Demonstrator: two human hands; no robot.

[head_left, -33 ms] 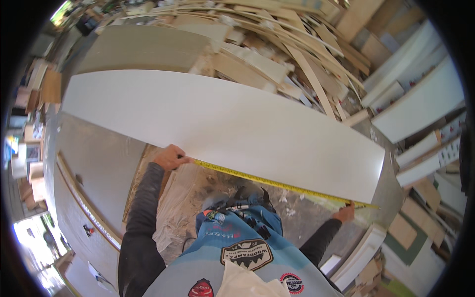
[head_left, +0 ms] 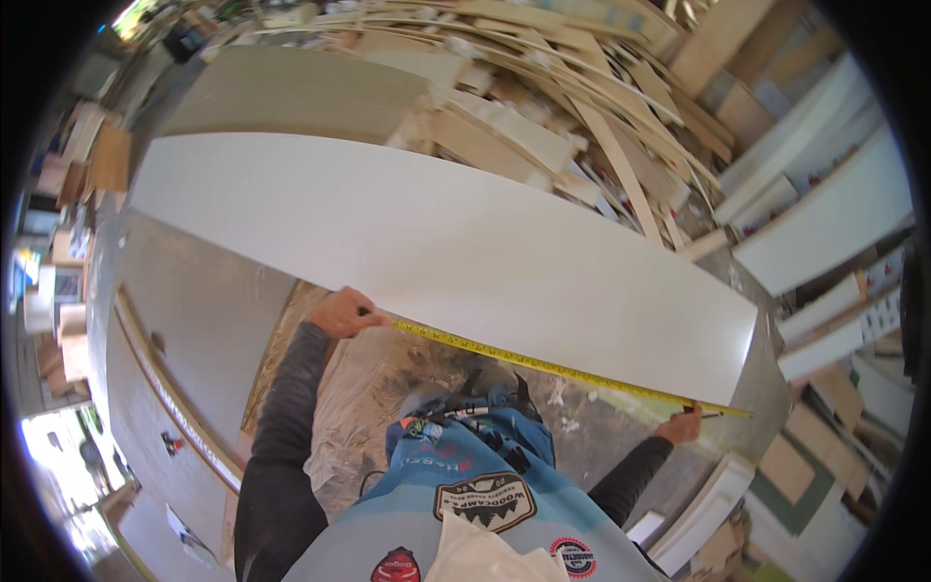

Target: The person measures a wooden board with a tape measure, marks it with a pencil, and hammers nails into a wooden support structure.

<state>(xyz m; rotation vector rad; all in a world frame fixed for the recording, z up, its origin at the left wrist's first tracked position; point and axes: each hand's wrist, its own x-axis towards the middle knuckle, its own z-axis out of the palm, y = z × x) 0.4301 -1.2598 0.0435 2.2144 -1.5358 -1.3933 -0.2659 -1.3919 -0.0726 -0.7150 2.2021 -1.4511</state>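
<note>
A long white board (head_left: pixel 436 233) lies across in front of me. Along its near edge runs a yellow tape measure (head_left: pixel 524 359), drawn out straight. My left hand (head_left: pixel 344 312) is closed on the tape's left end at the board edge, with a small dark bit showing by the thumb; the rest of what it grips is hidden. Near the board's right corner my right hand (head_left: pixel 681 425) is closed just under the tape, fingertips against it. A thin dark pencil-like stick (head_left: pixel 713 415) pokes out from its fingers. The tape's tip reaches past the board's corner.
Beyond the board lies a heap of wood strips and offcuts (head_left: pixel 524 136). White panels (head_left: pixel 824 223) lean at the right. A grey panel (head_left: pixel 204 262) and a long strip (head_left: pixel 175 388) lie at the left. Crumpled plastic sheeting (head_left: pixel 339 417) lies below my left hand.
The view has shifted slightly. Both hands stay at nearly the same places along the board, and the tape's tip sticks out a little farther past the corner.
</note>
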